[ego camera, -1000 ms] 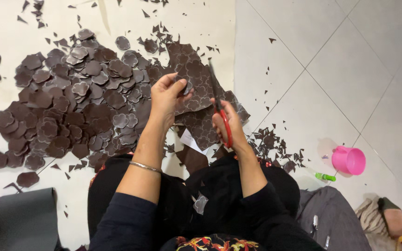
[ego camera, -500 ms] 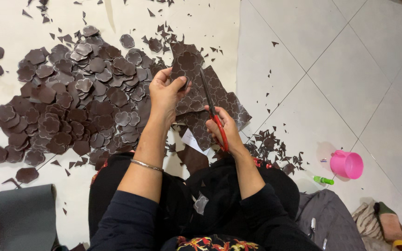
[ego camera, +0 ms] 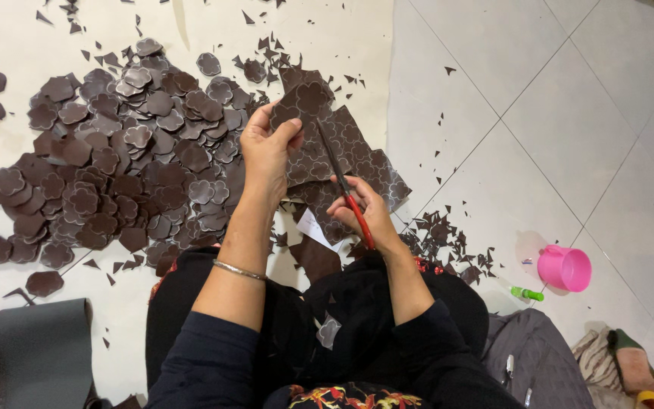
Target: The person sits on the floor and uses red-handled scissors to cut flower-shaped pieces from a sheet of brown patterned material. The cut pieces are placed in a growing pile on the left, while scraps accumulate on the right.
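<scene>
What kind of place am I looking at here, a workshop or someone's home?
Probably a home or small craft workspace, with work done on the floor: pale floor tiles, a paper sheet under a pile of dark cut-outs, and the right hand cutting with scissors.

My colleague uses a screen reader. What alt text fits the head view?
Seen from above, a seated person's right hand works red-handled scissors into a dark brown sheet of flower outlines, held by the left hand. Cut flower shapes are heaped on the tiled floor, with a pink cup nearby.
</scene>
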The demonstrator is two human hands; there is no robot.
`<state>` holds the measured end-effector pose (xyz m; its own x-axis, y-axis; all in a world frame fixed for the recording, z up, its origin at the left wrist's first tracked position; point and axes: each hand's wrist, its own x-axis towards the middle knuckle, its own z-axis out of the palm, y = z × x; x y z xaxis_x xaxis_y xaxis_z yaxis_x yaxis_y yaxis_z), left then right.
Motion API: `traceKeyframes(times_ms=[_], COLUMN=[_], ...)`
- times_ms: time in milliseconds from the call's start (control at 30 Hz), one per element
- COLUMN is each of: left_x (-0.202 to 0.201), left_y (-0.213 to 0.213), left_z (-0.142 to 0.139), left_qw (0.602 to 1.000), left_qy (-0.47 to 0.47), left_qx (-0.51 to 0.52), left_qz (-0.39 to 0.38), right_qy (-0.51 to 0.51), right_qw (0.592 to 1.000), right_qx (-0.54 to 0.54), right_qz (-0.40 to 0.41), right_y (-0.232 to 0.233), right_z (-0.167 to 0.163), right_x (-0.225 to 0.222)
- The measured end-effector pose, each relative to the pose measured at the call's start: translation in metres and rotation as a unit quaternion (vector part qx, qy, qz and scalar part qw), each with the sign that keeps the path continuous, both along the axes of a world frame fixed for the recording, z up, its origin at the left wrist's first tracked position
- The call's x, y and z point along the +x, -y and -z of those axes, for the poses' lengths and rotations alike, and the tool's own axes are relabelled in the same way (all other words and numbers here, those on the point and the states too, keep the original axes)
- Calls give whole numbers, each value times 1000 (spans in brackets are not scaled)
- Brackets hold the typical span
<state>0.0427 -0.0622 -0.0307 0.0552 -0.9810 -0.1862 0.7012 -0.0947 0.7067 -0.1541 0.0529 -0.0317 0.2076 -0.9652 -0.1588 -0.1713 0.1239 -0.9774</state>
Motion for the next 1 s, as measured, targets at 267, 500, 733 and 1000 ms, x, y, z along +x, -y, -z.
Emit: traceKeyframes(times_ms=[267, 500, 733, 1000], left_x=[1, -1, -1, -1], left_y=[-5, -5, -6, -6], left_z=[-11, -11, -9, -8], left_qw=[999, 999, 999, 999], left_qy=[-3, 10, 32, 37], left_qx=[35, 29, 31, 23], left_qz=[29, 33, 28, 19], right_qy=[10, 29, 10, 36], right_qw=[1000, 999, 1000, 998], right_qx=[4, 4, 23, 27], right_qz=[-6, -16, -14, -48], right_y=[-3, -1, -3, -3], right_z=[0, -3, -6, 0], right_x=[10, 12, 13, 11])
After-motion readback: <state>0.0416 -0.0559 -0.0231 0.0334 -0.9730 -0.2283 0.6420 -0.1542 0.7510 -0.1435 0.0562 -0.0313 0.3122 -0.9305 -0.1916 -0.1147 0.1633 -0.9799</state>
